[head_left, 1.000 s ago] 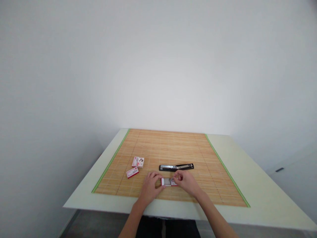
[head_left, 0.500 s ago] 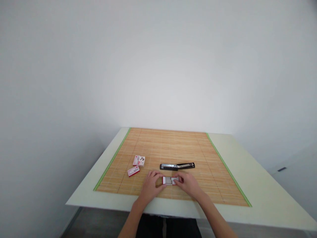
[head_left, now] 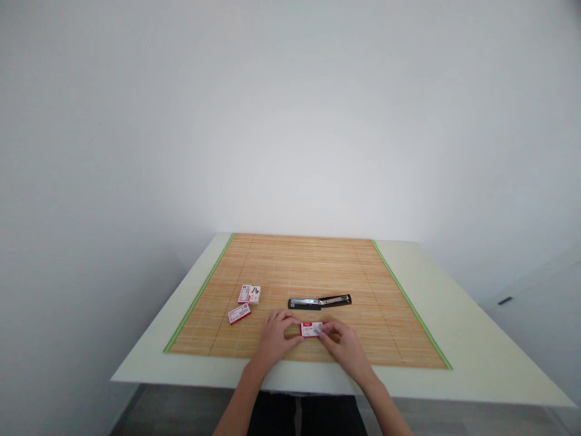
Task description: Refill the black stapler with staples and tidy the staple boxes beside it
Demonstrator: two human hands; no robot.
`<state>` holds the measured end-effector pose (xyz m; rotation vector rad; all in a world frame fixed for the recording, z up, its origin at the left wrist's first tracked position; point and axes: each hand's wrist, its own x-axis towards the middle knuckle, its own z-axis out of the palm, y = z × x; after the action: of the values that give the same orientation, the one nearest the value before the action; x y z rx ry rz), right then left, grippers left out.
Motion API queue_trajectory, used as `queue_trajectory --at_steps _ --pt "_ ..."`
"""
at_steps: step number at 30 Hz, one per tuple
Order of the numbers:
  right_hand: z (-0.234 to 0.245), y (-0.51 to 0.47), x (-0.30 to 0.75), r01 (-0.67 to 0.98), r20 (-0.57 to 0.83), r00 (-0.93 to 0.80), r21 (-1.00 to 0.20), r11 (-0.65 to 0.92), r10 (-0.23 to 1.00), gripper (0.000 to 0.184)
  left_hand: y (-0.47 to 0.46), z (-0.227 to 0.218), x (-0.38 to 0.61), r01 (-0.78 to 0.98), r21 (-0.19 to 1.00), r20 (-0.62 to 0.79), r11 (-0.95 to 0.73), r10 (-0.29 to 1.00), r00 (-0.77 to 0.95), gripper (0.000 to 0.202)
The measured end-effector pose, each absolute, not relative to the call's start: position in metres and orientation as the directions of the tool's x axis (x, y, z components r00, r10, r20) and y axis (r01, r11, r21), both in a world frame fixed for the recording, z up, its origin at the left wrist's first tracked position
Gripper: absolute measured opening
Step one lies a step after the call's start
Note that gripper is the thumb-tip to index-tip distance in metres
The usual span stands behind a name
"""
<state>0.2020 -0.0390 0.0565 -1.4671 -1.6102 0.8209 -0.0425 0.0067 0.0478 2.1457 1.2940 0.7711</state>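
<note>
A small red and white staple box lies on the bamboo mat, pinched between both my hands. My left hand grips its left end with curled fingers. My right hand holds its right end between thumb and fingertips. Just behind the box lies a black stapler, opened out flat. Two more red and white staple boxes sit to the left, one farther back and one nearer.
The mat has green edging and covers the middle of a pale table. A white wall stands right behind the table. The table's near edge runs just under my forearms.
The box's drawer, pulled out with grey staples showing, has been slid back in; the box now shows its closed red and white top. My hands drew closer together around it.
</note>
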Motion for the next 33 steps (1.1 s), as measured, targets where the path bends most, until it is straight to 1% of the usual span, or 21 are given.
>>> queue_trajectory --at_steps 3,9,12,16,21,25,29,31,33 --pt "0.059 -0.037 0.196 0.508 0.136 0.018 -0.854 0.108 0.991 0.028 0.009 0.049 -0.038 0.606 0.686 0.19 -0.403 0.903 0.385 0.031" --pt "0.068 -0.033 0.207 0.518 0.098 -0.026 -0.85 0.097 0.995 0.024 0.011 0.052 -0.046 0.556 0.717 0.209 -0.42 0.891 0.403 0.038" --pt "0.069 -0.034 0.205 0.536 0.075 -0.043 -0.84 0.086 0.996 0.024 0.011 0.051 -0.043 0.572 0.706 0.202 -0.418 0.893 0.402 0.03" --pt "0.067 -0.037 0.199 0.583 0.114 -0.051 -0.803 0.123 0.992 0.02 0.008 0.049 -0.038 0.608 0.68 0.195 -0.409 0.901 0.387 0.022" --pt "0.062 -0.04 0.199 0.624 0.137 0.023 -0.776 0.093 0.99 0.017 0.006 0.05 -0.038 0.594 0.665 0.198 -0.452 0.874 0.443 0.022" --pt "0.057 -0.043 0.196 0.634 0.144 0.078 -0.771 0.062 0.986 0.016 -0.001 0.052 -0.033 0.602 0.655 0.208 -0.457 0.875 0.438 0.024" --pt "0.05 -0.048 0.19 0.604 0.153 0.097 -0.794 0.064 0.983 0.016 -0.01 0.052 -0.029 0.573 0.674 0.233 -0.467 0.869 0.435 0.015" --pt "0.046 -0.051 0.191 0.586 0.161 0.123 -0.808 0.059 0.979 0.018 -0.01 0.052 -0.033 0.559 0.691 0.258 -0.458 0.879 0.402 0.014" --pt "0.045 -0.052 0.195 0.581 0.182 0.154 -0.812 0.06 0.971 0.02 -0.003 0.052 -0.039 0.587 0.697 0.292 -0.412 0.911 0.292 0.018"
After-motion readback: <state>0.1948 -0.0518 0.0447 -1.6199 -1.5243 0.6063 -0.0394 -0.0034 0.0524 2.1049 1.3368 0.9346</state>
